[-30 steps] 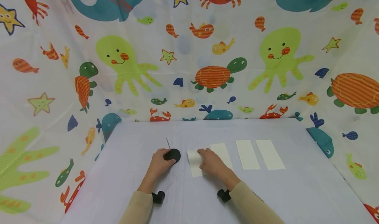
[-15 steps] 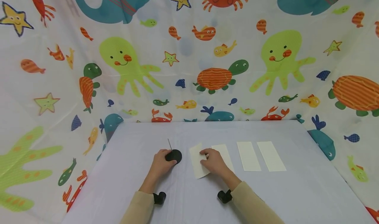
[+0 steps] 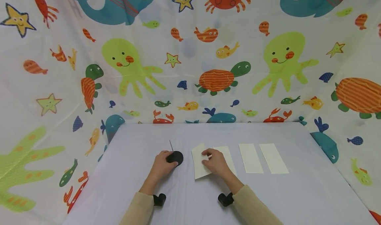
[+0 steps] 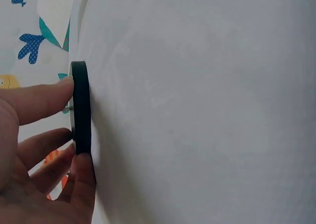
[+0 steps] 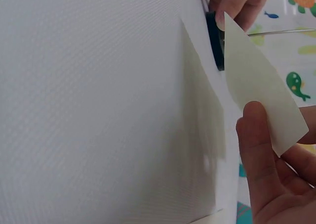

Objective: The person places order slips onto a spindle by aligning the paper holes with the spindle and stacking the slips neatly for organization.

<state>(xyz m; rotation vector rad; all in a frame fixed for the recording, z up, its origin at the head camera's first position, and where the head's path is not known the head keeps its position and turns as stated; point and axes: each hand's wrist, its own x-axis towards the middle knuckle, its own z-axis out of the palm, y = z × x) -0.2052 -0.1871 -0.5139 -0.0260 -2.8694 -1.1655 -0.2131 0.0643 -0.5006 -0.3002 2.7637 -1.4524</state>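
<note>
My left hand (image 3: 162, 165) grips the round black base (image 3: 175, 158) of a receipt spike, whose thin metal rod (image 3: 171, 145) stands up from it. In the left wrist view the base (image 4: 81, 108) shows edge-on between thumb and fingers, low over the white cloth. To its right, my right hand (image 3: 215, 162) pinches a cream paper slip (image 3: 198, 160) by its right side. That slip (image 5: 256, 80) is lifted and tilted in the right wrist view, its shadow falling on the cloth. Another slip (image 3: 227, 155) lies partly hidden behind my right hand.
Two more cream slips, one nearer (image 3: 251, 158) and one farther right (image 3: 274, 158), lie flat on the white-covered table (image 3: 315, 192). A curtain (image 3: 184, 59) printed with sea animals hangs behind the table and along its sides.
The slip in my right hand has come up off the cloth and turned, my fingers now pinching its right side. My left hand keeps the spike's base in about the same place.
</note>
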